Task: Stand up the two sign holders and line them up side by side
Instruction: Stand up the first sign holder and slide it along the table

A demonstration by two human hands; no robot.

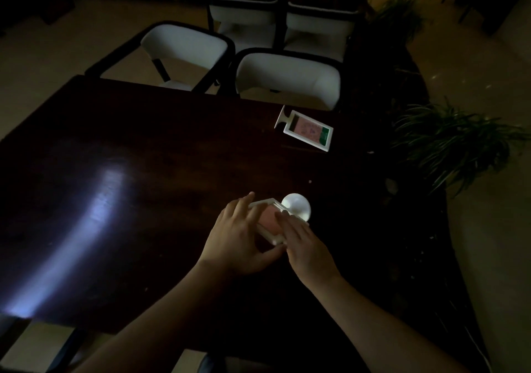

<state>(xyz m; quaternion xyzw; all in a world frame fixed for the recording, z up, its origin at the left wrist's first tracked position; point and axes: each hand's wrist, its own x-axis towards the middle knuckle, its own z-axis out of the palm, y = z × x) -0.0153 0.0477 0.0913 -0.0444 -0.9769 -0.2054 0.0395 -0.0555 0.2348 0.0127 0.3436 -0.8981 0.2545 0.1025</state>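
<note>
Two white-framed sign holders with pink cards are on a dark wooden table (143, 157). The far sign holder (309, 131) lies flat near the table's far right edge, its round base tipped on edge at its left end. The near sign holder (270, 220) is tilted, its round white base (297, 207) pointing up and to the right. My left hand (238, 240) grips its left side, fingers over the top edge and thumb under the lower corner. My right hand (304, 243) holds its right side, fingers lying across the pink card near the base.
Two white-cushioned chairs (287, 79) stand at the table's far side, with more chairs behind them. Leafy potted plants (448, 145) crowd the right edge. A bright light streak (94, 208) reflects off the table's left half. The room is dim.
</note>
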